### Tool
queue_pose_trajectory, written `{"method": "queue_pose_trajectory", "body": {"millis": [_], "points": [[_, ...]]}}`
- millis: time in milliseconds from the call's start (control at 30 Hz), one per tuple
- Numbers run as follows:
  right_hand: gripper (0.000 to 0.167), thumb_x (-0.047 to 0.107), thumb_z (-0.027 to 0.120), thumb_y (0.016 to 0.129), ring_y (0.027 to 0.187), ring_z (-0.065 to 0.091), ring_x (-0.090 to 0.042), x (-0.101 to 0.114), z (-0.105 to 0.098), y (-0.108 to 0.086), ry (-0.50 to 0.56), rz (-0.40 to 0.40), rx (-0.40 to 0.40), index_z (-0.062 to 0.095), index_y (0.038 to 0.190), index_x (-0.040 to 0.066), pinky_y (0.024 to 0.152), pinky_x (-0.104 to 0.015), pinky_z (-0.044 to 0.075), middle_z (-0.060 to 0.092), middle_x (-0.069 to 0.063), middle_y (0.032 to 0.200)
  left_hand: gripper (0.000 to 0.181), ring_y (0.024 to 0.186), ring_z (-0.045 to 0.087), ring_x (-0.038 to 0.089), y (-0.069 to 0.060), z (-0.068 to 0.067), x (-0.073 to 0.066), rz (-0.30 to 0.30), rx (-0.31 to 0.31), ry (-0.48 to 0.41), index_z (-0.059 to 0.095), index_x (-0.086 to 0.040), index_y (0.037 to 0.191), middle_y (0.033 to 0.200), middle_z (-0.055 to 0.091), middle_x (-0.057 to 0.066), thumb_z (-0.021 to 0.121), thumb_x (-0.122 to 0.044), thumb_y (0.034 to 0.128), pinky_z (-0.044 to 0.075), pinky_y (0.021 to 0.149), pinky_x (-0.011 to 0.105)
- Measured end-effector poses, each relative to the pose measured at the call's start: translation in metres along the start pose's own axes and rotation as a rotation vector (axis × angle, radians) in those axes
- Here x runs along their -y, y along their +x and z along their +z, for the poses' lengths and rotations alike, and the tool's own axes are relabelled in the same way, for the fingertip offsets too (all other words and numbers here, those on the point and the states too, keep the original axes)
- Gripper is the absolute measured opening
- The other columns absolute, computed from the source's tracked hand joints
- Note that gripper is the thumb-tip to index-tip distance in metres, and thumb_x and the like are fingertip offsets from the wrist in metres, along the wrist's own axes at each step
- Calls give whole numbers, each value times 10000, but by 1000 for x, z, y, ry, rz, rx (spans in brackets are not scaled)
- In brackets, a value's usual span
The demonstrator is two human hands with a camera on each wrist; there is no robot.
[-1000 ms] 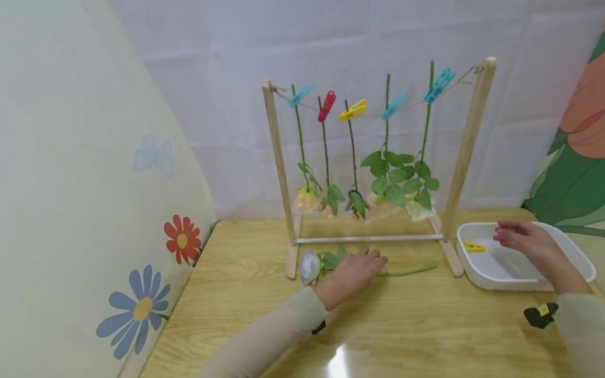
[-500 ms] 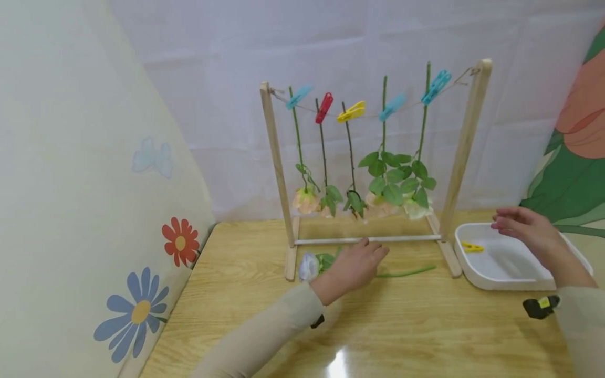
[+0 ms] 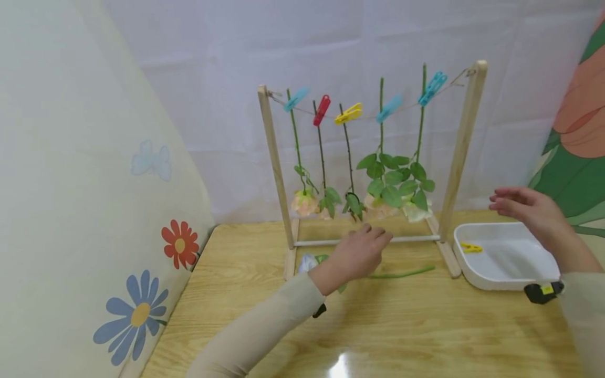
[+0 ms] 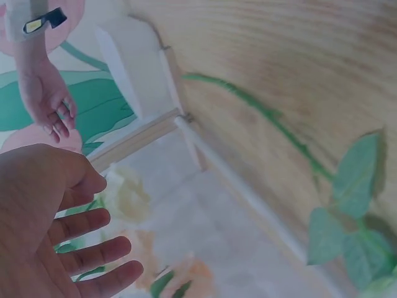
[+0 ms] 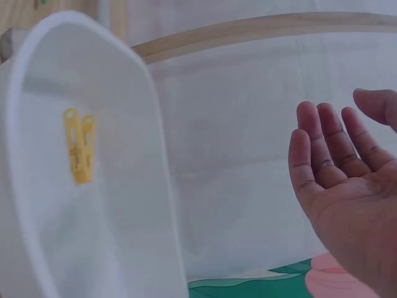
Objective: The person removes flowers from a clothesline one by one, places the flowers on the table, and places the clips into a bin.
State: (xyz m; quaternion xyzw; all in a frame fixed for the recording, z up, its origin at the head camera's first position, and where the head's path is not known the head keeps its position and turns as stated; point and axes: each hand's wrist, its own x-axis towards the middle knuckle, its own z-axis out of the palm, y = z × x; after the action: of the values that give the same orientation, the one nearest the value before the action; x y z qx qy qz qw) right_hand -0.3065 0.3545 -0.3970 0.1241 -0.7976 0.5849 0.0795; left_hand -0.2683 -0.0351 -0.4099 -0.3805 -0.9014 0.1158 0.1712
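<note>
Above the flower lying on the table, my left hand point(image 3: 357, 255) hovers with relaxed fingers and holds nothing. That flower has a pale bluish bloom point(image 3: 308, 263), partly hidden by the hand, and a green stem point(image 3: 402, 274); the left wrist view shows its leaves point(image 4: 355, 177). My right hand point(image 3: 536, 214) is raised over the back of the white tray point(image 3: 501, 284), empty, fingers loosely bent. One yellow clothespin point(image 3: 471, 248) lies in the tray, also visible in the right wrist view point(image 5: 80, 149). Several flowers hang upside down from a string by blue, red and yellow clothespins point(image 3: 348, 113).
A wooden frame point(image 3: 460, 152) holds the string, its white lower bar point(image 3: 416, 239) running just behind the flower on the table. A white cloth point(image 3: 236, 131) hangs behind. The left wall point(image 3: 71, 210) bears painted flowers.
My left hand has risen slightly away from the flower on the table toward the frame's lower bar. My right hand has moved up and back from over the tray. The view has shifted slightly.
</note>
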Motion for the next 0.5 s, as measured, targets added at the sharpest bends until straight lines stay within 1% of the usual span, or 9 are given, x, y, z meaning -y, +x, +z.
{"method": "queue_pose_trajectory", "body": {"millis": [133, 200, 267, 333, 433, 500], "points": [[183, 182, 565, 1044, 921, 641, 85, 17, 2, 4, -44, -31, -23, 603, 1185, 294, 778, -82, 523, 639, 284, 1034, 431, 1109, 616, 183, 4, -15, 4, -8, -34, -12, 540, -152, 1438, 1324, 625, 4, 578, -237, 1018, 577, 756, 241], [187, 201, 564, 1045, 932, 634, 95, 25, 2, 5, -62, -38, -29, 597, 1204, 293, 788, -73, 514, 634, 294, 1043, 442, 1140, 610, 184, 7, -22, 7, -10, -57, -27, 540, -147, 1439, 1332, 621, 11, 596, -238, 1010, 574, 823, 246], [191, 223, 568, 1043, 938, 627, 101, 34, 3, 7, -88, -40, -40, 595, 1224, 280, 793, -65, 506, 627, 303, 1047, 455, 1168, 604, 191, 9, -27, 9, -7, -82, -36, 532, -146, 1448, 1348, 611, 18, 598, -234, 1007, 572, 848, 253], [205, 246, 572, 1041, 943, 621, 106, 42, 3, 8, -103, -37, -44, 591, 1242, 280, 791, -56, 497, 620, 311, 1054, 460, 1174, 602, 193, 12, -32, 12, -4, -108, -37, 521, -151, 1455, 1360, 605, 14, 588, -236, 1007, 578, 790, 249], [223, 247, 576, 1039, 944, 625, 98, 55, 5, 10, -107, -47, -51, 598, 1259, 270, 794, -53, 492, 628, 305, 1058, 465, 1143, 607, 187, 17, -40, 15, -5, -132, -39, 507, -158, 1468, 1359, 607, 0, 564, -233, 1013, 562, 693, 227], [226, 230, 580, 1036, 940, 637, 87, 64, 7, 11, -95, -63, -62, 609, 1258, 257, 800, -60, 498, 644, 289, 1054, 465, 1143, 605, 183, 20, -46, 17, -4, -142, -44, 506, -153, 1469, 1348, 615, 0, 560, -230, 1013, 562, 714, 223]]}}
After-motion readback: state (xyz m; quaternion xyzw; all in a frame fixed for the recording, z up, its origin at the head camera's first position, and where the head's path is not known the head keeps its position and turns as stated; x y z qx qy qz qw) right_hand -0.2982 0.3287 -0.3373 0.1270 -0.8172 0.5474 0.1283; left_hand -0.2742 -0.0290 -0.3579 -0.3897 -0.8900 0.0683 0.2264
